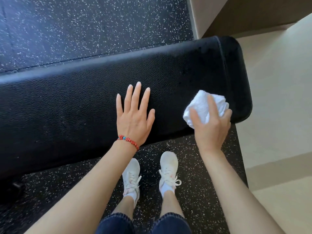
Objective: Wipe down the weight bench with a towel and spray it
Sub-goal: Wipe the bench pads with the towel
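at the far left the black speckled rubber floor runs behind and in front of the weight bench, whose long black pebbled pad crosses the view from the left edge and ends in a rounded corner on the right. a dark metal part of the bench frame shows dimly under the pad at lower left. near the middle, the left hand lies flat on the pad, palm down, fingers straight and spread, holding nothing; a red beaded bracelet with a blue bead circles its wrist. below, between the two forearms, a pair of white laced sneakers stands on the floor just beside the near edge of the bench, with dark denim hems above them. further right, the right hand grips a bunched white towel, thumb and fingers curled round it, pressing it on the pad close to the near right corner. the two hands are apart. at the far right, pale beige flooring borders the rubber, and a tan wall rises beyond the end of the bench.
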Demonstrator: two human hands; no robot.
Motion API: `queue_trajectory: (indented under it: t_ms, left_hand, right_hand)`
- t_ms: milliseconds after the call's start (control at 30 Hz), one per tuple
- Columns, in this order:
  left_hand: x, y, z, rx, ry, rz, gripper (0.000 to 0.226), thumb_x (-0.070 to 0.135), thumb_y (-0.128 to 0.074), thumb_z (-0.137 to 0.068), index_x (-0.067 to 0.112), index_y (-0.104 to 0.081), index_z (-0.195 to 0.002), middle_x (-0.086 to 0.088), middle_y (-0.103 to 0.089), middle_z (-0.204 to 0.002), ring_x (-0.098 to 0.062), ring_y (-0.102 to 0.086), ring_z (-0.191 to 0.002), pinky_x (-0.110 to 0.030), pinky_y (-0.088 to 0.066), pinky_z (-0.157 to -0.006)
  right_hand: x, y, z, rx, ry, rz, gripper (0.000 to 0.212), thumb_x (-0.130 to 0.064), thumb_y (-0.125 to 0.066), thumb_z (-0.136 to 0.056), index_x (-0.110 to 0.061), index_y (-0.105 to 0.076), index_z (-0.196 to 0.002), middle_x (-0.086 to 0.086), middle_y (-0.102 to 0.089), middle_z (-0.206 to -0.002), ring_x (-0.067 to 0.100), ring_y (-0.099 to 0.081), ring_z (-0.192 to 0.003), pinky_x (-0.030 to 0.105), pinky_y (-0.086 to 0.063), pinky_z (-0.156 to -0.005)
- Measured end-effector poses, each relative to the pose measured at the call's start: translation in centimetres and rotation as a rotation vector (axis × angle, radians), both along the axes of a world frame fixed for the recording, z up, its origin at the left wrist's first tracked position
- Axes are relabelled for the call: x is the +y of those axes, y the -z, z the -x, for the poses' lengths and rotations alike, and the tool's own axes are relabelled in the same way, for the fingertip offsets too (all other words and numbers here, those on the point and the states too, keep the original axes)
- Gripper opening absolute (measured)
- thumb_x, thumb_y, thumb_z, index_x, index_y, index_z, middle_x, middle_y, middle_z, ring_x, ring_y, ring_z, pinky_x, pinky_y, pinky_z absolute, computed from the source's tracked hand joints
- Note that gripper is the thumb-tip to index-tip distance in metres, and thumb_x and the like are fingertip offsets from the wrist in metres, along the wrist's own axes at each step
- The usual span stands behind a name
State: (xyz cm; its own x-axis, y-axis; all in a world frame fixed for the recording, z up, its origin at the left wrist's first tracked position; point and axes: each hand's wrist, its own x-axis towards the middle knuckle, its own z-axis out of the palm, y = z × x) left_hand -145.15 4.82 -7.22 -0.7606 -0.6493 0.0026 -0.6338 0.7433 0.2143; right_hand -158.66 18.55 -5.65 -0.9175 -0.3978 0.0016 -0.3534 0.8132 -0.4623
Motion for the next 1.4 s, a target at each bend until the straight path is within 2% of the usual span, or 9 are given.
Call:
queue_trajectory:
  t_ms: [133, 333, 433, 600, 700, 767, 967, 1267, 1400]
  left_hand:
    - [0.1, 0.4, 0.0, -0.022, -0.004, 0.034, 0.054, 0.035, -0.039, -0.092, 0.013, -0.038, -0.141, -0.014, -0.033, -0.149, -0.031, -0.025, -0.138, -0.052, -0.013, -0.112]
    - [0.3, 0.3, 0.2, -0.018, -0.025, 0.056, 0.054, 0.034, -0.042, -0.09, 0.012, -0.039, -0.14, -0.015, -0.035, -0.148, -0.031, -0.025, -0.137, -0.052, -0.014, -0.111]
    - [0.5, 0.1, 0.8, -0.011, -0.072, 0.06, 0.053, 0.035, -0.042, -0.09, 0.012, -0.041, -0.138, -0.015, -0.036, -0.147, -0.031, -0.026, -0.136, -0.052, -0.015, -0.111]
    - [1.2, -0.5, 5.2, 0.038, -0.109, 0.049, 0.053, 0.035, -0.041, -0.091, 0.01, -0.043, -0.138, -0.015, -0.037, -0.147, -0.031, -0.027, -0.136, -0.052, -0.016, -0.11]
    - [1.5, -0.2, 7.1, 0.029, -0.121, 0.023, 0.054, 0.033, -0.042, -0.09, 0.01, -0.042, -0.139, -0.015, -0.036, -0.147, -0.031, -0.027, -0.136, -0.053, -0.015, -0.11]
    - [1.5, 0.2, 7.3, -0.001, -0.117, 0.032, 0.054, 0.033, -0.042, -0.09, 0.01, -0.04, -0.139, -0.015, -0.035, -0.148, -0.032, -0.027, -0.137, -0.053, -0.015, -0.11]
    - [1.6, 0.3, 7.1, -0.012, -0.113, 0.054, 0.055, 0.035, -0.041, -0.092, 0.011, -0.039, -0.141, -0.014, -0.034, -0.149, -0.031, -0.025, -0.138, -0.053, -0.015, -0.111]
    - [2.0, 0.0, 7.9, -0.023, -0.154, 0.05, 0.053, 0.034, -0.042, -0.091, 0.01, -0.04, -0.139, -0.015, -0.035, -0.148, -0.032, -0.026, -0.137, -0.054, -0.015, -0.111]
    - [2.9, -0.4, 10.5, 0.02, -0.118, 0.039, 0.053, 0.034, -0.042, -0.092, 0.011, -0.04, -0.14, -0.014, -0.034, -0.148, -0.032, -0.025, -0.137, -0.054, -0.014, -0.111]
  right_hand:
    - [-0.5, 0.0, 1.0, 0.046, -0.088, -0.016, 0.054, -0.048, -0.061, -0.075, -0.021, -0.059, -0.121, 0.021, -0.05, -0.098, 0.035, -0.05, -0.081, 0.042, -0.045, -0.073]
    - [-7.3, 0.1, 6.2, 0.047, -0.181, -0.017, 0.054, -0.048, -0.064, -0.075, -0.024, -0.057, -0.123, 0.02, -0.05, -0.108, 0.035, -0.05, -0.09, 0.039, -0.039, -0.079]
    - [-8.1, 0.5, 7.0, 0.051, -0.223, -0.004, 0.054, -0.051, -0.062, -0.077, -0.025, -0.056, -0.124, 0.019, -0.051, -0.11, 0.034, -0.051, -0.092, 0.039, -0.04, -0.079]
    - [-2.4, 0.6, 4.0, 0.12, -0.353, -0.04, 0.051, -0.052, -0.064, -0.076, -0.022, -0.063, -0.116, 0.018, -0.054, -0.089, 0.031, -0.051, -0.072, 0.035, -0.041, -0.063]
    - [-1.6, 0.6, 4.5, 0.131, -0.418, -0.032, 0.049, -0.053, -0.062, -0.075, -0.021, -0.065, -0.111, 0.014, -0.051, -0.081, 0.028, -0.05, -0.068, 0.033, -0.04, -0.061]
    - [-3.4, 0.5, 6.2, 0.134, -0.444, -0.033, 0.049, -0.054, -0.06, -0.075, -0.021, -0.066, -0.111, 0.014, -0.052, -0.082, 0.029, -0.051, -0.07, 0.033, -0.04, -0.062]
    - [-10.1, 0.3, 11.6, 0.064, -0.329, -0.014, 0.051, -0.053, -0.06, -0.076, -0.022, -0.062, -0.116, 0.018, -0.053, -0.093, 0.034, -0.051, -0.08, 0.038, -0.038, -0.072]
    - [0.3, -0.6, 11.2, 0.051, -0.291, -0.064, 0.055, -0.055, -0.057, -0.076, -0.021, -0.06, -0.119, 0.02, -0.053, -0.093, 0.035, -0.052, -0.08, 0.039, -0.042, -0.073]
    - [-1.0, -0.3, 12.5, -0.019, -0.231, -0.03, 0.056, -0.054, -0.059, -0.072, -0.023, -0.06, -0.119, 0.021, -0.053, -0.099, 0.036, -0.053, -0.087, 0.04, -0.041, -0.079]
